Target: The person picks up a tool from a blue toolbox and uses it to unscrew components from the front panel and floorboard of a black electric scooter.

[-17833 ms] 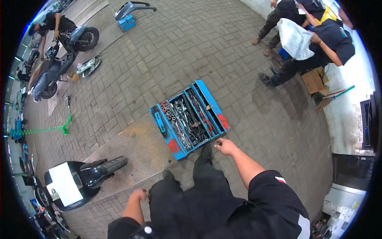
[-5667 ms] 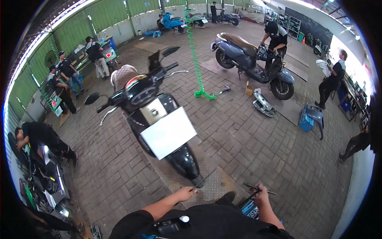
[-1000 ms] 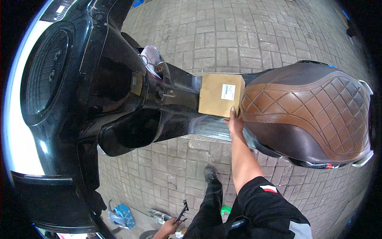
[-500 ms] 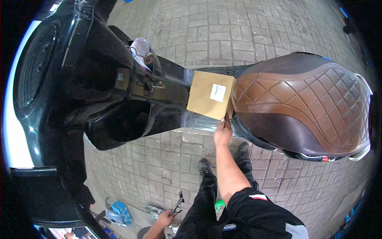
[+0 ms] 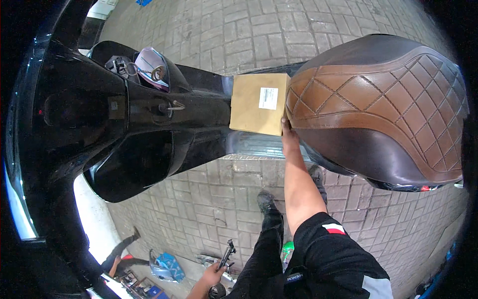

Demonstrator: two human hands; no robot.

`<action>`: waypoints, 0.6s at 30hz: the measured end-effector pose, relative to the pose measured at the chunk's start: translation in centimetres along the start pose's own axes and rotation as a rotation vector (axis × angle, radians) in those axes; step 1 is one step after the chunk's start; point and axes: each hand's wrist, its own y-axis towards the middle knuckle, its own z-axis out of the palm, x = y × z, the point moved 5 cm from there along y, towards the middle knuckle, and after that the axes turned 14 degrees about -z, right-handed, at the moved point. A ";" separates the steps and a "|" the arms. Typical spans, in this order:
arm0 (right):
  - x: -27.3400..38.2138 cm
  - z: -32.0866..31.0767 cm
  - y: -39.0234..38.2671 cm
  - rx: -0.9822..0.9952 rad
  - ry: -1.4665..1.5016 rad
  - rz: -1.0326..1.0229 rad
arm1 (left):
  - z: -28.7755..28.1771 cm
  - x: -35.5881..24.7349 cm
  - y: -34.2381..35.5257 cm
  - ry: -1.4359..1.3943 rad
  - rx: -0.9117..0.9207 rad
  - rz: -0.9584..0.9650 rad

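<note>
A brown cardboard box with a white label lies on the scooter's floorboard, against the front of the brown quilted seat. My right hand grips its near right corner, with fingertips along the side facing the seat; some fingers are hidden there. Low and to the left, my left hand is closed around a long, narrow black part with small prongs, whose kind I cannot make out.
Left of the box, a key sits in the scooter's front panel. Papers and a cord fill the far pocket. My shoe stands on the brick paving. A blue bag and another person's leg are at lower left.
The box has turned slightly and sits squarer to the floorboard, my right hand still at its corner. The view has shifted; my left hand keeps the black part.
</note>
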 end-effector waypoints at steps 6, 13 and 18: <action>2.8 1.8 -1.4 -0.012 0.234 0.014 | 0.0 1.6 0.4 0.082 0.044 -0.174; 0.8 0.2 -0.5 0.162 0.244 0.105 | -0.5 -1.5 -0.6 -0.007 0.071 -0.155; 4.0 1.0 -2.7 0.246 0.359 0.215 | -0.4 1.7 0.0 -0.057 0.023 -0.091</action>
